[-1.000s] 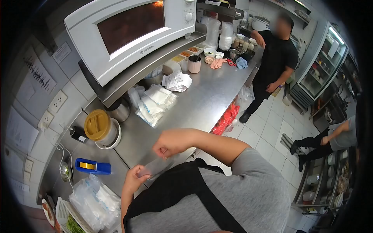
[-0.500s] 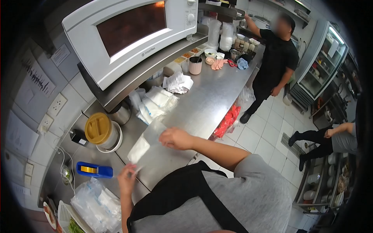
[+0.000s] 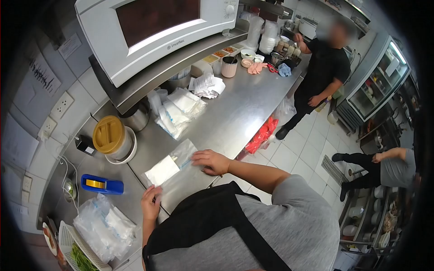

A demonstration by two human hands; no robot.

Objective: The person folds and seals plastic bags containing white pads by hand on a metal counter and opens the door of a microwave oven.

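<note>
A clear plastic bag (image 3: pixel 184 151) lies on the steel counter, with a folded white napkin (image 3: pixel 162 170) in or on its left part; which of the two I cannot tell. At the near left corner, my left hand (image 3: pixel 151 202) has its fingers closed on the bag's edge. My right hand (image 3: pixel 211 162) rests at the bag's right end, palm down, fingers stretched over the plastic. Farther up the counter is a pile of white napkin packs (image 3: pixel 181 110) in plastic.
Left of my hands stand a blue tape dispenser (image 3: pixel 102 184), a yellow-lidded container (image 3: pixel 110 137) and a heap of plastic-wrapped packs (image 3: pixel 106 228). A microwave (image 3: pixel 158 36) sits on a shelf above. One co-worker (image 3: pixel 327 67) stands at the counter's far end, another (image 3: pixel 393 167) at right.
My right hand has come down onto the bag and flattened it. My left hand has shifted to the napkin's near corner. The far co-worker's raised arm has lowered.
</note>
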